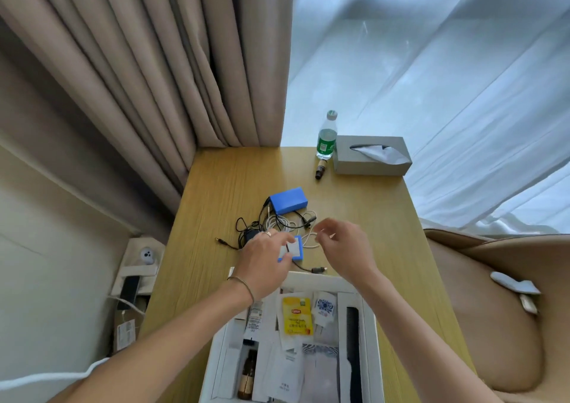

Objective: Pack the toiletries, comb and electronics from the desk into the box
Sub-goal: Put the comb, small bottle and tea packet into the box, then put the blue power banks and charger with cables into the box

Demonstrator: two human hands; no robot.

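Note:
My left hand [265, 256] grips a small blue-edged white device [293, 250] on the wooden desk [370, 217]. My right hand [342, 242] pinches a white cable [308, 240] just right of it. Behind them lie a larger blue pack [288, 199] and a tangle of black and white cables [271, 222]. The white box [368, 310] sits at the near edge, holding a black comb [353, 334], a yellow tea sachet [296, 316], a white plug [324, 307], a brown bottle [247, 375] and white sachets.
At the desk's far right stand a green-labelled water bottle [327, 136], a grey tissue box [371, 156] and a small dark vial [320, 168]. Curtains hang behind. A tan chair [493, 294] is right; a wall pouch with a phone [129, 288] is left.

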